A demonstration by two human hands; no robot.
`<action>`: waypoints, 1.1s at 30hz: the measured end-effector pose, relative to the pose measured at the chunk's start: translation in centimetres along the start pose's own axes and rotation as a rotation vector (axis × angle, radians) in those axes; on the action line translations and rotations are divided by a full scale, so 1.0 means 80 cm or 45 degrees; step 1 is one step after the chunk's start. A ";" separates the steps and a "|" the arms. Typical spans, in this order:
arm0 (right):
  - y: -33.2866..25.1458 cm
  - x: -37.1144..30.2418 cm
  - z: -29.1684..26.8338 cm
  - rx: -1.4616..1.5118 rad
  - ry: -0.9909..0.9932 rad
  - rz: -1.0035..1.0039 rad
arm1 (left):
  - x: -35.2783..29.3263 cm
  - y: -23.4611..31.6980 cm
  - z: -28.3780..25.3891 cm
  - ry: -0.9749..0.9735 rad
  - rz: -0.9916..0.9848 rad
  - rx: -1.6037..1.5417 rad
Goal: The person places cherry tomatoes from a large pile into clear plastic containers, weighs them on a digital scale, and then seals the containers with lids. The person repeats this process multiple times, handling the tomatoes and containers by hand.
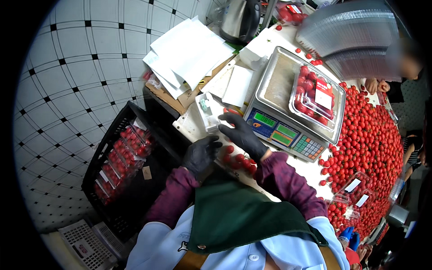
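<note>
Tomatoes (240,158) seen on table (311,171), near side of right hand (245,135), thumb and fingers held apart. Left hand (201,153) curled; grip cannot be told. Tomatoes judged light, slippery, easily bruised; best cupped around sides.

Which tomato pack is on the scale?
The clear pack with the red-and-white label, lying on the scale; other packs sit in the black crate or among the loose tomatoes.

Blk gloves (245,137), red toms (366,135), dk grn apron (245,216).
</note>
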State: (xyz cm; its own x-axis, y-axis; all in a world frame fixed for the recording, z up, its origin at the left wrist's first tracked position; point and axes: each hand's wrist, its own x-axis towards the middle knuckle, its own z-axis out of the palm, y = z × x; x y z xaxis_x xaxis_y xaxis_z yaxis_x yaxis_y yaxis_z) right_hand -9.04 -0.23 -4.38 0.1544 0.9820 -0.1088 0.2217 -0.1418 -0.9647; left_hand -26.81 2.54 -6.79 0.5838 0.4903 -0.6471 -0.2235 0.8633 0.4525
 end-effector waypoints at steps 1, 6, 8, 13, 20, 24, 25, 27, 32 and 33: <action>0.003 0.007 0.010 0.215 -0.046 0.244 | 0.011 -0.001 -0.006 -0.031 -0.016 -0.132; 0.033 0.050 0.048 0.267 -0.005 0.636 | 0.056 -0.023 -0.051 -0.288 -0.082 -0.571; 0.063 0.067 0.056 0.071 -0.030 0.600 | 0.055 -0.025 -0.044 -0.211 -0.049 -0.580; 0.042 0.040 0.060 -0.040 0.277 0.091 | 0.045 -0.026 -0.035 -0.091 0.044 -0.389; -0.017 -0.184 0.036 0.419 -0.023 0.763 | 0.032 -0.016 0.002 0.085 0.041 -0.075; 0.025 -0.245 0.035 0.282 -0.179 0.718 | 0.040 -0.029 0.007 0.181 0.256 0.097; 0.020 -0.246 0.034 0.193 -0.210 0.758 | 0.044 -0.032 0.002 0.179 0.246 0.031; 0.010 -0.255 0.034 0.486 -0.189 0.854 | 0.044 -0.033 0.000 0.189 0.260 0.038; 0.040 -0.268 0.030 0.554 -0.225 0.931 | 0.047 -0.037 -0.004 0.061 0.396 0.170; 0.047 -0.269 0.030 0.537 -0.235 0.944 | 0.053 -0.044 -0.011 0.049 0.572 0.370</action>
State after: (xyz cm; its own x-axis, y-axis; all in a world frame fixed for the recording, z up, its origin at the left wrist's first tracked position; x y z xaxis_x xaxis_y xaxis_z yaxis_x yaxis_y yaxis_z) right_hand -13.83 -21.57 -6.21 -0.0487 0.6643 -0.7459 -0.2547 -0.7303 -0.6339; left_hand -24.28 1.67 -11.67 0.4503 0.8128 -0.3696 -0.2164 0.5010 0.8380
